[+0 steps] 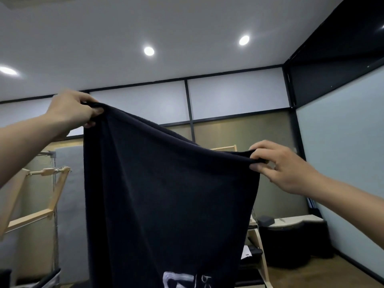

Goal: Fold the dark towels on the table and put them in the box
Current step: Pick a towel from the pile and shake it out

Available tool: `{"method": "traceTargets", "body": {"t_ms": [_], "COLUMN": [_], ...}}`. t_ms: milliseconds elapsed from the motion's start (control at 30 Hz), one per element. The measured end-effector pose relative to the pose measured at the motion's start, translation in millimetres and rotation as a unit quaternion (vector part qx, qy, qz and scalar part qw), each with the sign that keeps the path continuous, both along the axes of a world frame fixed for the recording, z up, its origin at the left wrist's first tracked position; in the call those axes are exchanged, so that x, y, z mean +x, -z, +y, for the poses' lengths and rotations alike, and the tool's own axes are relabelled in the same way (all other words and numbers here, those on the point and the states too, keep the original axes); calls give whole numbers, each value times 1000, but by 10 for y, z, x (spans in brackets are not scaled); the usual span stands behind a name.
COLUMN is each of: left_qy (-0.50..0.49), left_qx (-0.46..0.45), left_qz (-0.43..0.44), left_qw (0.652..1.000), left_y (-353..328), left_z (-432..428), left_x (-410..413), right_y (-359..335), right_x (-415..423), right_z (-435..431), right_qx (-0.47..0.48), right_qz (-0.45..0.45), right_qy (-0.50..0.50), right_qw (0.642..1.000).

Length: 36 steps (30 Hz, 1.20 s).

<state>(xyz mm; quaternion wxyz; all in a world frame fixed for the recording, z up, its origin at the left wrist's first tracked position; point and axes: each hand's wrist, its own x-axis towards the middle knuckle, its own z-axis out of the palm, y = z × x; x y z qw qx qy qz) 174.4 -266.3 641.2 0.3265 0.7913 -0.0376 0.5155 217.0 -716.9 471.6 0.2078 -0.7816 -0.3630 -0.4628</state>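
A dark navy towel (166, 194) hangs spread out in the air in front of me, with a white printed mark near its bottom edge. My left hand (72, 110) pinches its upper left corner, held high. My right hand (280, 165) pinches the upper right corner, lower than the left, so the top edge slopes down to the right. The towel hides most of what is behind it. Neither the table nor the box is in view.
A wooden frame (41, 194) on a metal stand is at the left. At the right are a light wooden rack (259, 252) and a dark low cabinet (295, 240) by the wall. Glass partitions close off the room.
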Motion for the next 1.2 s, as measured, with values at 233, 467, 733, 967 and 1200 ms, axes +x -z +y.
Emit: {"method": "traceTargets", "body": {"t_ms": [233, 467, 733, 967, 1200], "left_qy": [21, 13, -10, -26, -29], "left_qx": [5, 32, 57, 55, 9], "left_qz": [-4, -8, -16, -40, -44], "left_qw": [1000, 999, 998, 997, 999], "left_y": [-94, -147, -267, -369, -341], "left_z": [-49, -93, 16, 72, 267], "left_x": [-49, -82, -165, -364, -527], "right_y": [47, 93, 217, 56, -534], "right_x": [-15, -12, -148, -340, -380], "right_z": [6, -1, 152, 461, 438], "right_qx": [67, 7, -84, -165, -2], "right_qz": [24, 150, 287, 231, 196], "right_qy": [-27, -20, 37, 184, 96], "right_qw": [997, 988, 953, 941, 976]}}
